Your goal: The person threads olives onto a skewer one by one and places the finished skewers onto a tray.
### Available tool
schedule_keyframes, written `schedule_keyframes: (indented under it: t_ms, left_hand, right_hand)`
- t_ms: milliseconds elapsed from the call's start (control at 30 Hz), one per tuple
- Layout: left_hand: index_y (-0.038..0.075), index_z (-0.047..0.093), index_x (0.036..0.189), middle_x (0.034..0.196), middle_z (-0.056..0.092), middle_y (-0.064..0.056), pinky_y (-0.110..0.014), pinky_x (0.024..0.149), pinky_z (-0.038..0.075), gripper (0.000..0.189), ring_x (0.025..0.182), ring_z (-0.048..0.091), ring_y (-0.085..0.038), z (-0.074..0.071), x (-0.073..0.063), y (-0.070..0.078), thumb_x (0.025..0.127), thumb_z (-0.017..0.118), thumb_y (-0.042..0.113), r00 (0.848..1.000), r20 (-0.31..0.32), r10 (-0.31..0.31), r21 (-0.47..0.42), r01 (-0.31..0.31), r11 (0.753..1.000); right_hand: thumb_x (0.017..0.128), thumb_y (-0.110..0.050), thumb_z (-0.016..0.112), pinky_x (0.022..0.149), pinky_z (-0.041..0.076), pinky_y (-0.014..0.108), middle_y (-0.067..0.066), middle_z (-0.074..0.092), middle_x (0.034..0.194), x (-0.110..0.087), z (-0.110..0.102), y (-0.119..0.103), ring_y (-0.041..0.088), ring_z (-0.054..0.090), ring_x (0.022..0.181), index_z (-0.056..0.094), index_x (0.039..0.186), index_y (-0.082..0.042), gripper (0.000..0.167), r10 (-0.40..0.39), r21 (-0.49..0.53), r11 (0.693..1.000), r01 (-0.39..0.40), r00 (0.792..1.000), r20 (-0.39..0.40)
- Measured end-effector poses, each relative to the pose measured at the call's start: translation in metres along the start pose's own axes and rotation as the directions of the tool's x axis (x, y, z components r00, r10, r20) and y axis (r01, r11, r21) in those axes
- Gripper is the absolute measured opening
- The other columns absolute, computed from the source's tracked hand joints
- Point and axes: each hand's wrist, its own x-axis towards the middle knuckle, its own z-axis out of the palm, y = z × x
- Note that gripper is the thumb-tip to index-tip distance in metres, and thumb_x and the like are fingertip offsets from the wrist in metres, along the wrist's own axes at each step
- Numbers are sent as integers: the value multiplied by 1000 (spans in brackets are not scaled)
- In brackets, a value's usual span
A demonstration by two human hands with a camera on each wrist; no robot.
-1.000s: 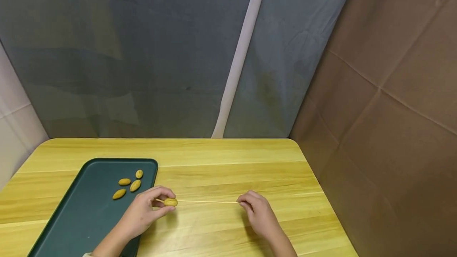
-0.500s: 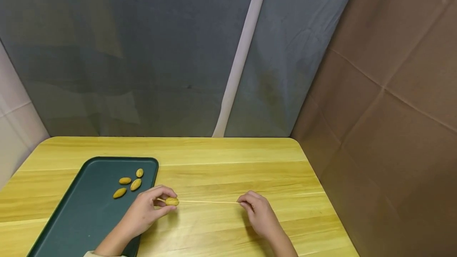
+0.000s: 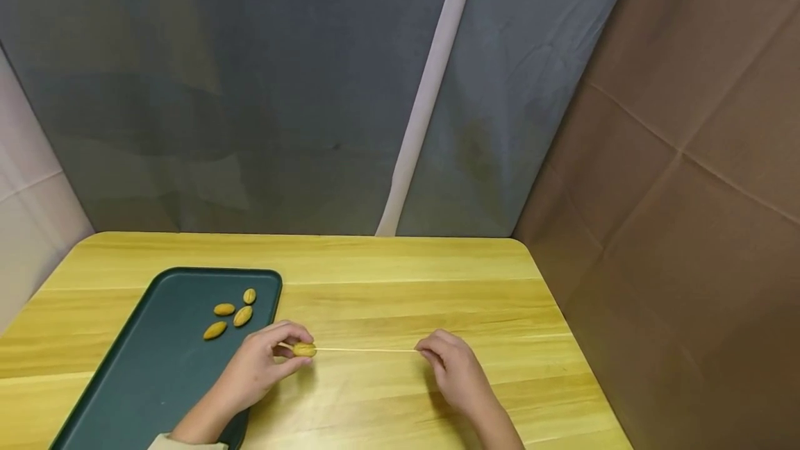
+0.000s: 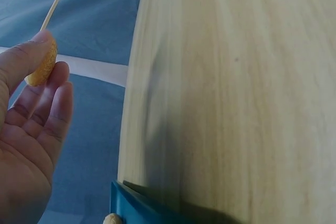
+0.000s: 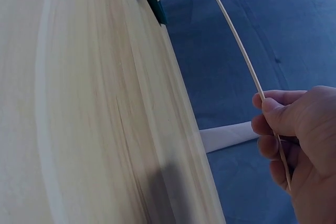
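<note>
My left hand [image 3: 256,367] pinches a yellow-brown, almond-shaped piece [image 3: 304,350] between thumb and fingers, above the table by the tray's right edge. In the left wrist view, the same piece [image 4: 43,66] looks orange and rough-skinned, partly covered by the thumb. A thin wooden skewer [image 3: 365,350] runs level from the piece's right end to my right hand [image 3: 459,373], which pinches it between thumb and forefinger. The right wrist view shows the skewer [image 5: 239,43] slightly bowed, its near end passing under the palm side of the fingers.
A dark green tray [image 3: 150,367] lies on the left of the wooden table [image 3: 387,283]. Several similar almond-shaped pieces [image 3: 243,316] sit in its upper right part. Grey cloth [image 3: 281,89] hangs behind the table, and brown cloth [image 3: 687,228] stands along the right side.
Tray and table have shifted slightly up and to the right in the head view. Both hands keep their grip on piece and skewer, with hardly any movement between them.
</note>
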Motion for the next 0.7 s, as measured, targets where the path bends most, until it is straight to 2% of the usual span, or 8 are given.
schedule_keyframes:
  t_ms: [200, 300, 467, 700]
  left_hand:
    - [12, 72, 101, 100, 68, 7, -26, 70, 59, 30, 88, 64, -5, -1, -2, 3, 78, 85, -1, 1000, -15, -3, 22, 4, 1000]
    - [12, 72, 101, 101, 69, 6, -26, 70, 59, 29, 89, 64, -5, -1, -3, 4, 78, 85, 0, 1000, -10, -22, 5, 22, 1000]
    - [11, 73, 102, 101, 71, 4, -26, 72, 60, 26, 88, 66, -7, -1, -4, 5, 80, 85, 5, 1000, 12, -24, -7, 24, 1000]
    - [13, 74, 100, 98, 71, 6, -25, 72, 60, 27, 87, 66, -6, 3, -6, 4, 77, 87, 7, 1000, -2, 29, 18, -29, 999]
  right_hand:
    - [92, -2, 72, 72, 56, 24, 0, 69, 90, 1, 2, -2, 7, 63, 82, 75, 97, -10, 10, -35, -18, 999, 35, 999, -17]
    - [88, 1, 76, 73, 56, 26, -6, 68, 89, 0, 3, -2, 7, 63, 81, 75, 94, -12, 14, -48, -44, 998, 46, 998, -35]
    - [86, -1, 78, 74, 55, 28, -12, 66, 90, -2, 4, -3, 5, 62, 81, 76, 93, -14, 15, -38, -66, 997, 34, 998, -58]
    - [86, 0, 77, 71, 55, 27, -10, 66, 90, -3, 3, -9, 6, 61, 79, 77, 92, -12, 13, -12, -56, 998, 9, 998, -65]
